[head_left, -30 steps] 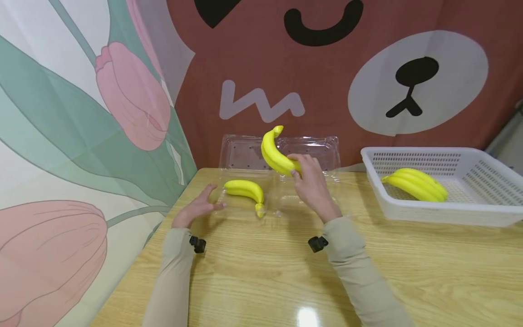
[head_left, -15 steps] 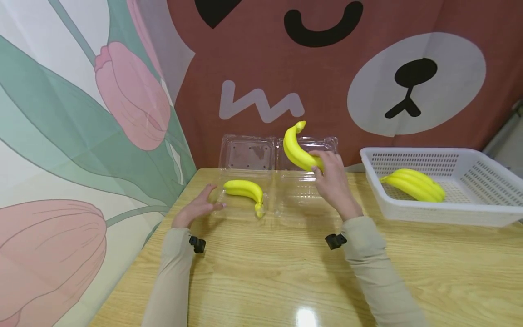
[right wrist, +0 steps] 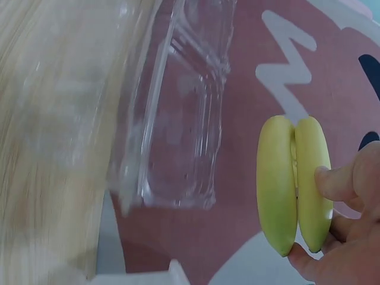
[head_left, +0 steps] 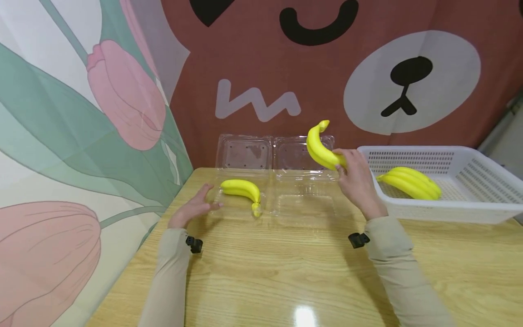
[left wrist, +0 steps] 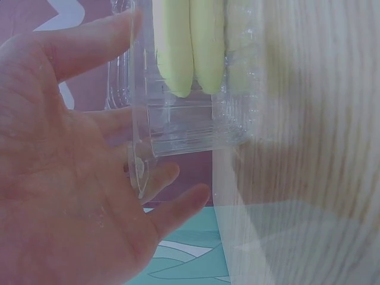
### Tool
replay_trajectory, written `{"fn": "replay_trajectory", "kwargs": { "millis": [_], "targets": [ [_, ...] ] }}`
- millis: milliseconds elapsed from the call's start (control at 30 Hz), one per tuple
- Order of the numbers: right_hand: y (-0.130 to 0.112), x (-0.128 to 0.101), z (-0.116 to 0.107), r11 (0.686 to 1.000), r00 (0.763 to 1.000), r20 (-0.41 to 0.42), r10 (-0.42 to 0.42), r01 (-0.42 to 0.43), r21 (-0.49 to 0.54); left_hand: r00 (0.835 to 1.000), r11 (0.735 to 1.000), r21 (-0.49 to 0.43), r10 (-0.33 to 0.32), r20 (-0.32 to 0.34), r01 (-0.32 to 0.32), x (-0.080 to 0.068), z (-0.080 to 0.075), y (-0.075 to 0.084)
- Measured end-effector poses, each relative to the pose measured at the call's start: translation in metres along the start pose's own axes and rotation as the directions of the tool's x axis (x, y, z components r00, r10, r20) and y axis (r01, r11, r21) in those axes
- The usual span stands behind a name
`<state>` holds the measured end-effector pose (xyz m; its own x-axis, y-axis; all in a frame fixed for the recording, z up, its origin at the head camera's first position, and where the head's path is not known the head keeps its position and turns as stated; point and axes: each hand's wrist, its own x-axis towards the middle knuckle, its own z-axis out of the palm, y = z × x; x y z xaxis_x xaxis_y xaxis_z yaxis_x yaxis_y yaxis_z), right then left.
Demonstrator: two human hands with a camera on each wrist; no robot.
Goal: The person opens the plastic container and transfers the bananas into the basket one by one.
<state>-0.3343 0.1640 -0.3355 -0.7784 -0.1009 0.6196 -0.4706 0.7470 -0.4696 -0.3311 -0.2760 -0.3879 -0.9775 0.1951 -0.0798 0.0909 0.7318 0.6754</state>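
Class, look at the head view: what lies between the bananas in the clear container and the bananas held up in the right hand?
Only the clear container's empty right compartment lies between the resting bananas and the held bananas, as the head view shows.

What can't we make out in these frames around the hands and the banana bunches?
- Held banana bunch: lower end hidden by the right hand, head view.
- Banana count in the white basket: bunch too small, head view.
- Bunch in the clear container: cut off by the top edge and blurred, left wrist view.
- Left hand: contact with the container unclear in the head view.
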Motion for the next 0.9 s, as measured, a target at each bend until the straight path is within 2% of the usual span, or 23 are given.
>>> {"fn": "replay_trajectory", "kwargs": {
  "millis": [400,633,800,900],
  "targets": [
    [0.038,-0.011,-0.042,0.993,0.996,-0.02,0.087,-0.089,-0.074,1.0,1.0,0.022,0.016,-0.001,-0.016,-0.001,-0.001,0.0],
    [0.066,-0.018,-0.068,0.981,0.987,0.005,0.159,-0.157,-0.111,1.0,1.0,0.018,0.011,-0.001,-0.011,-0.002,-0.001,-0.001],
    [0.085,-0.024,-0.088,0.966,0.977,0.054,0.205,-0.193,-0.174,1.0,1.0,0.004,0.006,0.001,-0.006,-0.001,0.0,0.001],
    [0.092,-0.026,-0.096,0.951,0.959,0.114,0.26,-0.234,-0.205,1.0,1.0,0.008,0.009,-0.002,-0.009,-0.001,-0.001,0.001]
  ]
}}
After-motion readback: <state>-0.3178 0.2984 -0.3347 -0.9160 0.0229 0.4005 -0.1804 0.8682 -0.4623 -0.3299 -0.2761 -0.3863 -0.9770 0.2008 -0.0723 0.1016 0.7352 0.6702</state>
